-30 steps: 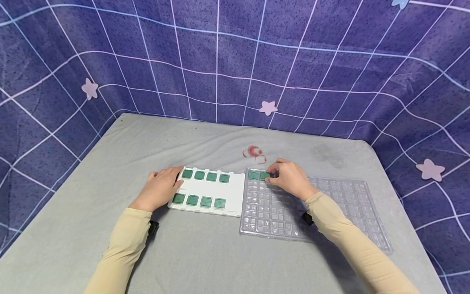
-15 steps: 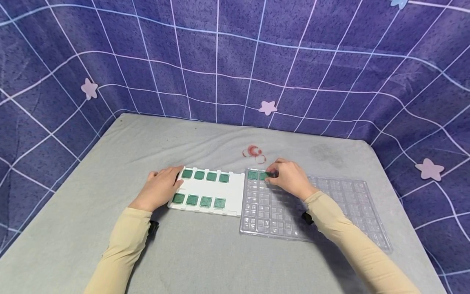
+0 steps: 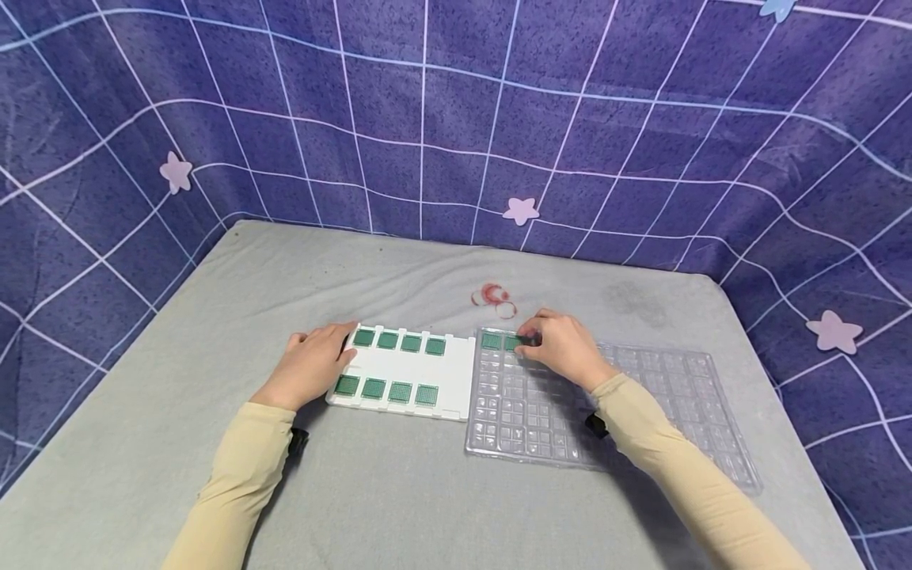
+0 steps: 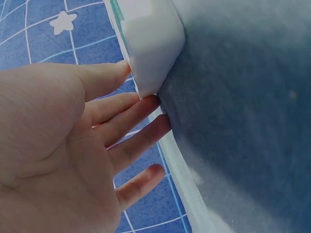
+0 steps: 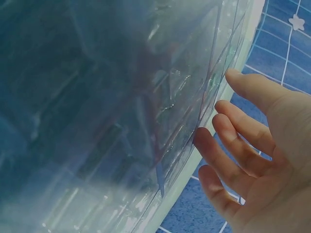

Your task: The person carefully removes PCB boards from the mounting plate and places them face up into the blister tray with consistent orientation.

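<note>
My left hand grips the left end of a white holder, its thumb lying over the edge. In the left wrist view, the thumb and fingertips are at a corner of that white holder. Two rows of small green circuit boards sit along its long sides. At the far left corner of a clear plastic tray, my right hand pinches a green circuit board by its right side, thumb near and forefinger far. Another green circuit board lies in the pocket to the left. The right wrist view shows mostly the tray.
The tray, with many small pockets, butts against the right end of the holder. Grey cloth covers the table, with a red mark beyond the tray. A purple gridded curtain encloses the back and sides.
</note>
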`<act>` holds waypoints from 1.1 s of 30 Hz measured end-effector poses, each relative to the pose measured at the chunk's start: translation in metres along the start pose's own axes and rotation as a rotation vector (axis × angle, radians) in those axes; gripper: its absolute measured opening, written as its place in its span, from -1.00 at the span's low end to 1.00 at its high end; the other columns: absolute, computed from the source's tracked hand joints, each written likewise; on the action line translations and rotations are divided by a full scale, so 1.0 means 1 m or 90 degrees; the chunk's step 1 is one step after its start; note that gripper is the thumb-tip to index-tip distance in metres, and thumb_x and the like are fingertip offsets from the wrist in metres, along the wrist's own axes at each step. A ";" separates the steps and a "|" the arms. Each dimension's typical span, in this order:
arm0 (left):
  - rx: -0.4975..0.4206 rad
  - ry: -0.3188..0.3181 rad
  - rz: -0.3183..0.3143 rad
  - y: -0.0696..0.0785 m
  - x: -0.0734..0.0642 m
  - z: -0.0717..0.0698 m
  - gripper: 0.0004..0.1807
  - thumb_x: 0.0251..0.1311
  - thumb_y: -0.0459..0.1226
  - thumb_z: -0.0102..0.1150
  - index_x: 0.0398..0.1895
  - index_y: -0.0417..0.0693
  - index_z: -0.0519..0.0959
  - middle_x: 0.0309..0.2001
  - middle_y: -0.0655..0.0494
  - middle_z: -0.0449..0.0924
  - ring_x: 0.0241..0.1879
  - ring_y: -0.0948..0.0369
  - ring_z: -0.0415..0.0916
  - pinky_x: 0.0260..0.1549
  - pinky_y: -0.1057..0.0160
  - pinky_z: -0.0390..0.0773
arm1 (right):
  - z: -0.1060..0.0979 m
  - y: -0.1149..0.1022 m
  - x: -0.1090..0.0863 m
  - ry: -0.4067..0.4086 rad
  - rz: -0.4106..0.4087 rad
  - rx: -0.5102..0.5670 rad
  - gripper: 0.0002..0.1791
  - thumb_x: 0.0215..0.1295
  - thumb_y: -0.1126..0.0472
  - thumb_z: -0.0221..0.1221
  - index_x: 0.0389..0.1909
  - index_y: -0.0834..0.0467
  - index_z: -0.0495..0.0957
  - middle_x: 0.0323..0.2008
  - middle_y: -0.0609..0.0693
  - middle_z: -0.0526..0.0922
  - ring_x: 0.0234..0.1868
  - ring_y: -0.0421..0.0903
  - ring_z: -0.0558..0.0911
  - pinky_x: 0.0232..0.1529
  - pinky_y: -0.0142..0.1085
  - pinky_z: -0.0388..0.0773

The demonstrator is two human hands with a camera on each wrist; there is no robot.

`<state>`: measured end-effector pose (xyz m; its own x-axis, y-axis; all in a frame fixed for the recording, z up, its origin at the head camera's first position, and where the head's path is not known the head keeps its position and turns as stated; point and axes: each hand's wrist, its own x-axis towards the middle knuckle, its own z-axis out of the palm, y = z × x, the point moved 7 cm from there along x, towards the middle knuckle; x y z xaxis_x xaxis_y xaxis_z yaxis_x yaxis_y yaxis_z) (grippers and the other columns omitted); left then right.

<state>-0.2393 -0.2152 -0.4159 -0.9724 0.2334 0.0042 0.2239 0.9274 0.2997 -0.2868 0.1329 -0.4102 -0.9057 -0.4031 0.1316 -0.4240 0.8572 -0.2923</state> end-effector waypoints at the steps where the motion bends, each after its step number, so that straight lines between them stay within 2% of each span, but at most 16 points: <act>1: 0.000 0.001 0.000 0.000 0.000 0.000 -0.44 0.51 -0.21 0.03 0.47 -0.26 0.33 0.38 -0.25 0.46 0.34 -0.21 0.42 0.12 -0.20 0.27 | 0.000 0.000 0.000 0.001 0.000 0.001 -0.69 0.14 -0.01 0.48 -0.15 0.06 0.78 -0.21 -0.05 0.72 -0.28 -0.10 0.71 -0.20 -0.14 0.63; 9: -0.002 -0.004 -0.005 -0.001 0.001 0.002 -0.44 0.51 -0.21 0.02 0.48 -0.26 0.32 0.40 -0.26 0.44 0.35 -0.22 0.41 0.14 -0.21 0.26 | -0.001 0.002 -0.003 0.017 -0.006 0.022 -0.70 0.17 0.02 0.47 -0.14 0.08 0.78 -0.22 -0.04 0.72 -0.29 -0.10 0.71 -0.23 -0.16 0.62; 18: -0.001 0.002 -0.006 0.000 0.001 0.000 -0.45 0.50 -0.20 0.06 0.46 -0.24 0.36 0.38 -0.23 0.47 0.36 -0.17 0.43 0.10 -0.18 0.28 | -0.006 -0.004 -0.009 0.017 0.030 0.046 -0.70 0.22 0.00 0.43 -0.11 0.07 0.77 -0.19 -0.07 0.72 -0.24 -0.11 0.70 -0.18 -0.14 0.62; 29: -0.007 -0.010 -0.006 0.000 0.000 0.001 -0.44 0.52 -0.20 0.03 0.48 -0.24 0.33 0.40 -0.24 0.45 0.38 -0.18 0.40 0.13 -0.21 0.26 | -0.006 -0.044 -0.018 0.076 -0.010 0.047 -0.70 0.20 0.05 0.44 -0.10 0.09 0.77 -0.19 -0.05 0.73 -0.36 -0.17 0.65 -0.35 -0.30 0.56; 33: -0.009 -0.009 -0.010 -0.001 0.000 0.000 -0.44 0.52 -0.20 0.03 0.48 -0.24 0.33 0.40 -0.24 0.44 0.39 -0.17 0.39 0.15 -0.20 0.25 | 0.000 -0.063 -0.021 0.087 -0.028 0.038 -0.72 0.19 0.05 0.45 -0.12 0.06 0.77 -0.21 -0.08 0.73 -0.39 -0.21 0.63 -0.32 -0.28 0.57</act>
<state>-0.2393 -0.2158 -0.4161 -0.9746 0.2236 -0.0146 0.2079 0.9264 0.3138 -0.2413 0.0871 -0.3946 -0.8804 -0.3885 0.2719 -0.4654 0.8179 -0.3384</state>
